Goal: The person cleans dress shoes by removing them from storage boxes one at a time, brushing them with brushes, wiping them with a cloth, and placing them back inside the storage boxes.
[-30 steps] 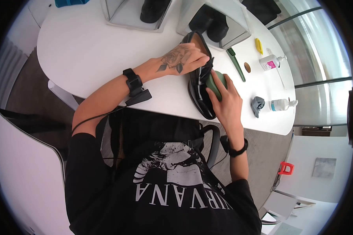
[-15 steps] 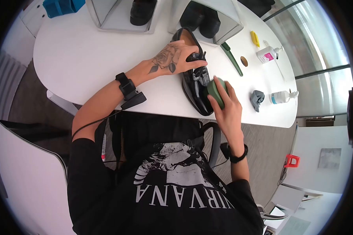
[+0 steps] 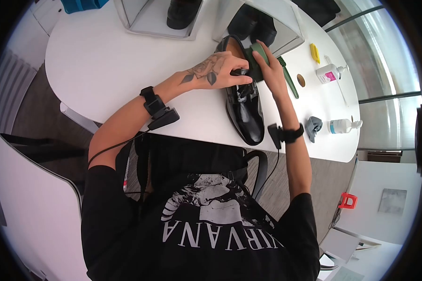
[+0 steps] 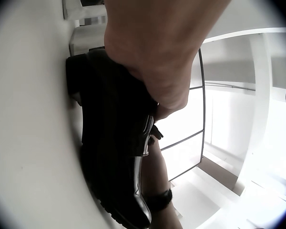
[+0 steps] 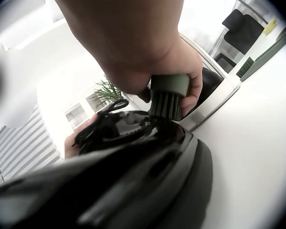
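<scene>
A glossy black lace-up shoe (image 3: pixel 249 122) lies on the white table with its toe towards the person. My left hand (image 3: pixel 218 70) grips it at the opening and tongue, fingers curled over the upper. In my right hand (image 3: pixel 274 75) is a green shoe brush (image 5: pixel 170 86), held between thumb and fingers. Its dark bristles meet the side of the shoe near the heel in the right wrist view. The left wrist view shows the shoe's dark side and heel (image 4: pixel 77 74), with the left hand above it; the brush is hidden there.
Two clear-sided boxes at the back hold black shoes (image 3: pixel 181 14). To the right lie a long-handled green brush (image 3: pixel 291 83), a yellow object (image 3: pixel 315 53), a crumpled grey cloth (image 3: pixel 313 127) and two pump bottles (image 3: pixel 327 74). A blue object (image 3: pixel 83 4) sits at the far left.
My right hand has moved the brush away from the toe, along the shoe's right side towards the heel. The left hand stays on the shoe's opening.
</scene>
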`<state>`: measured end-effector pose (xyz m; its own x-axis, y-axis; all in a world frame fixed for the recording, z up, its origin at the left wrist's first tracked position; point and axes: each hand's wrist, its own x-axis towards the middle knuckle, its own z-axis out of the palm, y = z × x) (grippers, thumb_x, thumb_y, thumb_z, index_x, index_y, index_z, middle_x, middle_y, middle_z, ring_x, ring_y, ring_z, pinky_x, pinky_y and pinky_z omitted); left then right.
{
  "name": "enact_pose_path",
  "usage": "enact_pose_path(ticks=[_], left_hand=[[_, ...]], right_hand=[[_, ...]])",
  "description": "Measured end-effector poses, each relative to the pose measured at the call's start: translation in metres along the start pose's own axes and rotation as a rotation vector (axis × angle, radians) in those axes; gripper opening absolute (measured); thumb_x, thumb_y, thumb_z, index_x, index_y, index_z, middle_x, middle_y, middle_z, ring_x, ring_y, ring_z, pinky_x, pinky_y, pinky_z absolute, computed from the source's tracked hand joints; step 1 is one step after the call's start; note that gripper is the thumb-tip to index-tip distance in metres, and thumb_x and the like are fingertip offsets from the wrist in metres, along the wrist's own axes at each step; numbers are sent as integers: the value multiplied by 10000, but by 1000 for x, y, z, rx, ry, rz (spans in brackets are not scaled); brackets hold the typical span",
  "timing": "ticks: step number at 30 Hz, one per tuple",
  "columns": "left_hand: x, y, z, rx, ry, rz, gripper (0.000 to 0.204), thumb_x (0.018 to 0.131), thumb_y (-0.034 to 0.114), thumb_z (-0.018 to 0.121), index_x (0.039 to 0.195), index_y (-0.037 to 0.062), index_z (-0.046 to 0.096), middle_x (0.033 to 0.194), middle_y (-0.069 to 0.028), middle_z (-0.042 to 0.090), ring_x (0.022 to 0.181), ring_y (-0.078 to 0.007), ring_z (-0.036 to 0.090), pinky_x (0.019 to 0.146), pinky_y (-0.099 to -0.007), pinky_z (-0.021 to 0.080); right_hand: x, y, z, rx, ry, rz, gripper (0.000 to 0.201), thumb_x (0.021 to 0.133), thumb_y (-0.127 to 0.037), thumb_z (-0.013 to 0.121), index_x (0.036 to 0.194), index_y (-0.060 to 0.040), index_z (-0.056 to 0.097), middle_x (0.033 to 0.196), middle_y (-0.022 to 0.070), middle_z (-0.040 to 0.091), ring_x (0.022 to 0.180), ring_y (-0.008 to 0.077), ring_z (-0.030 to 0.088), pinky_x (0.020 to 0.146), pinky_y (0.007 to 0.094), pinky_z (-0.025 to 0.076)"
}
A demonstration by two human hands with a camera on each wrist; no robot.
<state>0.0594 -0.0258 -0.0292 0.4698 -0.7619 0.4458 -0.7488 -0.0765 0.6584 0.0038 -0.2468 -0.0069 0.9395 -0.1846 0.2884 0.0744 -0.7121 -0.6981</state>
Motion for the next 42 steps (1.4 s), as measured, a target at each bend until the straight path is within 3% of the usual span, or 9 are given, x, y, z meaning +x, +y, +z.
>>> enact_pose_path(ticks=[8,16,24,29,32,34,36,37,42], left_hand=[[-3,7,-5,-61,-59,-75,368,932,395,723,1024,41,688,790,-92,609,837,-258,526,785,-401,453],[-2,20,-9,135,3,-51,688,841,683,772,788,7,652,683,-116,577,705,-269,559,713,-410,486],[3,26,-29,64,-128,-104,489,852,381,792,807,-75,623,661,-234,564,598,-359,483,636,-430,475],[-1,-8,-24,-452,-200,-68,262,937,174,734,928,-67,633,794,-4,553,817,-69,479,779,-277,442],[0,0,-26,-691,-210,-120,240,927,145,726,1007,-66,644,897,45,594,883,-67,501,826,-283,456],[-3,-8,-12,-699,-311,-187,255,967,174,643,1067,-61,635,934,-31,663,921,-130,590,864,-334,481],[-16,-2,0,-89,-150,-248,348,1010,241,519,1168,-44,643,1018,-149,720,968,-281,671,921,-403,491],[-13,-9,0,-127,-336,-395,427,1059,296,432,1290,1,638,1125,-233,696,1048,-410,659,944,-458,491],[-21,-42,32,-23,-47,-173,409,1108,300,396,1320,33,622,1144,-228,682,1044,-424,656,907,-498,499]], right_hand=[[16,-4,0,151,-132,-13,559,1059,-395,605,1544,-128,526,1338,204,693,1275,259,642,1085,337,450],[-107,-46,-21,-31,-58,111,540,1058,-257,615,1554,-74,506,1238,226,688,1129,302,689,1001,372,502],[-157,-64,-25,-55,-5,88,575,1057,-236,613,1588,-80,460,1379,224,591,1228,345,633,1062,401,481],[-136,-77,-42,-102,101,-31,574,1054,-237,614,1582,-70,463,1400,218,565,1259,349,606,1086,409,465],[-120,-92,-52,-118,178,-25,575,1052,-243,612,1577,-61,466,1401,215,563,1260,344,606,1058,414,478],[-109,-94,-45,-212,187,-93,562,1063,-262,597,1580,-84,469,1391,221,564,1219,361,639,1012,431,507],[-101,-93,-35,-328,67,-27,551,1073,-286,585,1586,-121,469,1372,228,566,1137,380,678,962,446,533],[-97,-84,-30,-337,98,-55,548,1078,-319,578,1589,-155,468,1368,234,566,1083,402,696,921,460,553],[-71,-83,-22,-485,36,-28,527,1067,-335,587,1558,-161,501,1353,263,579,1100,451,681,905,482,560]])
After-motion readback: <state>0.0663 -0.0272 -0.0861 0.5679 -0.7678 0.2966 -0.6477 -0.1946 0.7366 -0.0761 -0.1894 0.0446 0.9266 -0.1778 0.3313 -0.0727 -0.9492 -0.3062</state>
